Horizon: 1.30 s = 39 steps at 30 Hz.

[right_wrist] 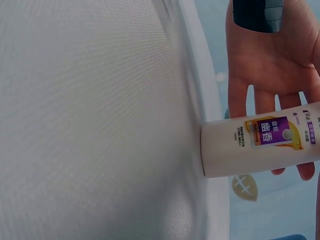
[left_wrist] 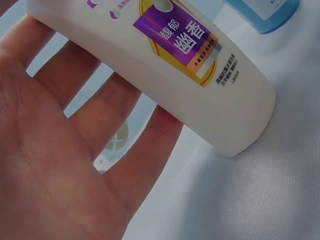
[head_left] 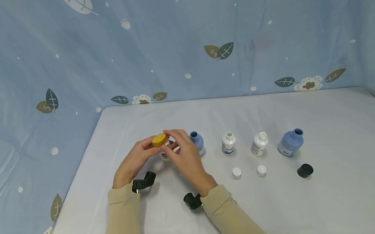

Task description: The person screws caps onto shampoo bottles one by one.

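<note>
A white plastic bottle (left_wrist: pixel 150 65) with a purple-and-gold label and a yellow cap (head_left: pixel 159 140) stands between my hands at the left of the table. My left hand (head_left: pixel 137 158) holds the bottle near its top; in the left wrist view its fingers lie spread behind the body. My right hand (head_left: pixel 188 159) comes from the other side, thumb and forefinger pinching at the yellow cap. The bottle's base is close over the white cloth. Just right of my right hand is a blue bottle (head_left: pixel 198 144) without a cap, partly hidden by the fingers.
Two white bottles, one (head_left: pixel 228 143) left of the other (head_left: pixel 259 144), and another blue bottle (head_left: pixel 290 143) stand uncapped to the right. Nearer me lie two white caps (head_left: pixel 236 173) and a black cap (head_left: pixel 305 170). Patterned blue cloth (head_left: pixel 174 36) hangs behind the table.
</note>
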Available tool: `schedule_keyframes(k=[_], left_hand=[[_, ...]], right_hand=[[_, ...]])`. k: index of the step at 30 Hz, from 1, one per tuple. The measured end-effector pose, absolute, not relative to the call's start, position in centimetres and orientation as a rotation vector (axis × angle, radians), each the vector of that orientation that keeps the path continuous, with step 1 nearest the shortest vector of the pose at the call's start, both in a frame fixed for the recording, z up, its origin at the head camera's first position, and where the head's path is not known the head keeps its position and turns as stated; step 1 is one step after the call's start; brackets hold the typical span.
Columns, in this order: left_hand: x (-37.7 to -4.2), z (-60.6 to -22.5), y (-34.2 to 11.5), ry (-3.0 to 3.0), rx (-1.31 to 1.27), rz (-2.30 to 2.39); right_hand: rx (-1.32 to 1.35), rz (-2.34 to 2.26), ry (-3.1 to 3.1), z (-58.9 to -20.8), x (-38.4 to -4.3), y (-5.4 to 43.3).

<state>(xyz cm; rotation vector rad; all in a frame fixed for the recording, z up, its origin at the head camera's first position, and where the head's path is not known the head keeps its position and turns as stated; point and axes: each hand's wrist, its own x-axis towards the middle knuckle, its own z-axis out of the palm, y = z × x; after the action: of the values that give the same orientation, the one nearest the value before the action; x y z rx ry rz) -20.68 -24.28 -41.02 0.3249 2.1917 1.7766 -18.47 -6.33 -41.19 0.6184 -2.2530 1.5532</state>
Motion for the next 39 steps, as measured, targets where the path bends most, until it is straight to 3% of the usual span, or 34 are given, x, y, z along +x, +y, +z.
schedule_keyframes(k=[39], left_hand=[[-20.96, -41.35, -24.31, 2.246, 0.311, 1.748]], right_hand=[[0.560, 1.533, -2.227, -41.31, -18.60, -6.15]])
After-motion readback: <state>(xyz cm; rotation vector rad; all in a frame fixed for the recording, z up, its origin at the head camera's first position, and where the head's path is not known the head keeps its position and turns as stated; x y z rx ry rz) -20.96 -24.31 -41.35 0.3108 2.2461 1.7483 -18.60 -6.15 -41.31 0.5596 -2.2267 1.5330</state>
